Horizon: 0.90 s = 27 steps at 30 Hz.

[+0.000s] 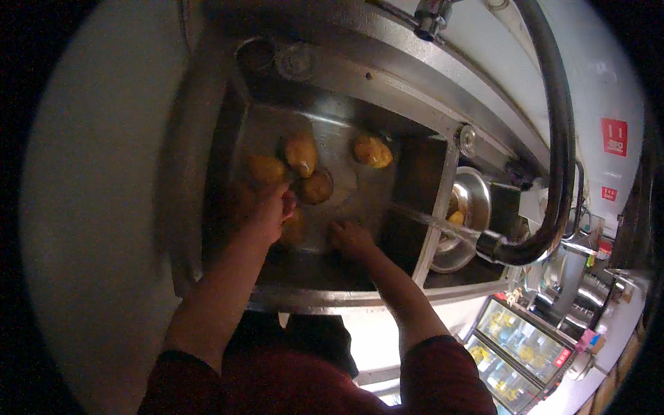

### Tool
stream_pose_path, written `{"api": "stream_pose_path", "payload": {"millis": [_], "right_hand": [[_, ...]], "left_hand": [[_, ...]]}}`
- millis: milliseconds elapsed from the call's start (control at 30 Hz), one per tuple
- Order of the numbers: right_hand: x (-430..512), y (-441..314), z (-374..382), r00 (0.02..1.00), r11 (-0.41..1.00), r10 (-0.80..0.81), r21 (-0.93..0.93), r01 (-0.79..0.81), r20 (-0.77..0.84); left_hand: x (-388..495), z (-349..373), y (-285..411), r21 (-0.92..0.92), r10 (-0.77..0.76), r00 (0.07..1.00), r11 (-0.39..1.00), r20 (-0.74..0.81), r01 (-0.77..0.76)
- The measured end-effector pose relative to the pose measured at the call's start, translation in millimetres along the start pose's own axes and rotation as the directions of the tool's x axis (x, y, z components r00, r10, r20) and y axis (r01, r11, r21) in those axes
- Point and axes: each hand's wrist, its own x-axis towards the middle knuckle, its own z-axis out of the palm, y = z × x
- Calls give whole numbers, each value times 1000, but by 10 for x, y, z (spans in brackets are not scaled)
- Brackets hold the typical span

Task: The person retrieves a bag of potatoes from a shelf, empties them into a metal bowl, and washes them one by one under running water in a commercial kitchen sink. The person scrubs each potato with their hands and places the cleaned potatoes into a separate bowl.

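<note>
Several yellow-brown, potato-like pieces lie in a stainless steel sink basin [332, 270]. My left hand [274, 211] is over the basin's left part with its fingers curled. Just beyond it is one yellow piece [264, 169], and another piece [293, 228] is partly hidden behind the fingers. A long piece [301, 153] and a browner, rounder one [316, 187] sit close together near the middle. Apart from them, to the right, is a lumpy piece [372, 151]. My right hand [354, 240] reaches low in the basin, with nothing seen in it; its fingertips are dim.
Water runs from a dark hose spout [490, 246] across the divider [434, 236] into my basin. In the right-hand basin stands a metal bowl [482, 194] with a yellow piece inside. A pale wall [98, 181] rises at left. A glass-topped case [519, 342] is at lower right.
</note>
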Motion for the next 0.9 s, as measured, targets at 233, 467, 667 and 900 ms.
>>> {"api": "stream_pose_path", "payload": {"millis": [233,467,667,900], "right_hand": [[299,94,-528,897,168,441,978,-122,36],[373,-1065,-1184,524,416,736,897,149,-428],[597,-449,-1647,695,188,718,973,-133,-43],[332,-308,-1405,820,74,480,946,316,-311]], "left_hand": [[-247,366,-123,304,30,997,951,70,-50],[-337,1001,-58,-29,382,897,922,221,-385],[-393,1095,-66,-3,276,950,960,147,-279],[-337,932,-56,-176,-195,891,942,409,287]]}}
